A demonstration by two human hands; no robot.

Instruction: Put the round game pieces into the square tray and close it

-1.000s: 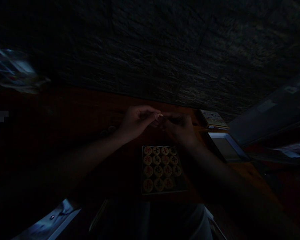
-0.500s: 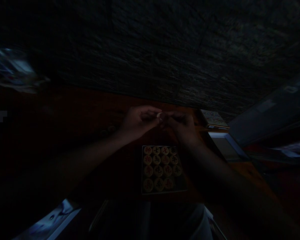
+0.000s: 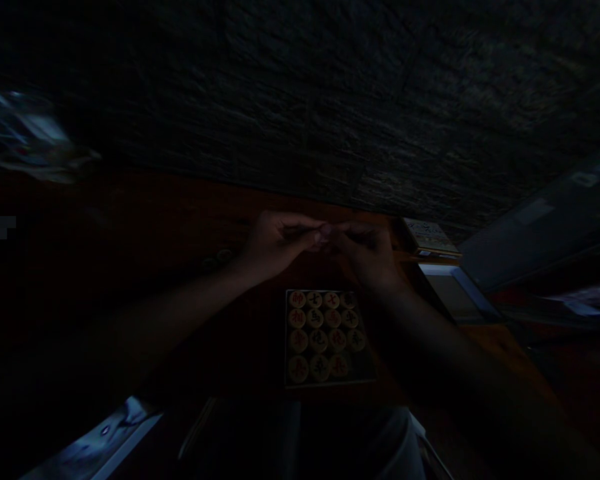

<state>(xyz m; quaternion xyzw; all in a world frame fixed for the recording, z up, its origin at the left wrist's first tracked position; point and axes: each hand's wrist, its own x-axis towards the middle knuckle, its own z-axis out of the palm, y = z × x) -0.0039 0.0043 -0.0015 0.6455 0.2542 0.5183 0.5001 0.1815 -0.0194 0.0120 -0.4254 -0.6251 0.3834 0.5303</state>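
Note:
The scene is very dark. My left hand [image 3: 275, 243] and my right hand [image 3: 367, 257] meet fingertip to fingertip above a reddish wooden table [image 3: 145, 227]. Both are pinched together around a small pale piece [image 3: 321, 235], too dim to name for sure. Just below the hands lies a square tray [image 3: 367, 370] filled with several round Chinese chess pieces [image 3: 319, 340] bearing red and dark characters.
A small box [image 3: 430, 237] and a pale flat tray [image 3: 453, 293] lie to the right of my hands. A dark rough wall [image 3: 330, 100] rises behind the table. Blurred pale objects [image 3: 35, 143] sit at the far left, and a light printed sheet [image 3: 95, 443] lies at the bottom left.
The hands have drawn slightly closer together and the pale piece between the fingertips shows less. The tray has not moved.

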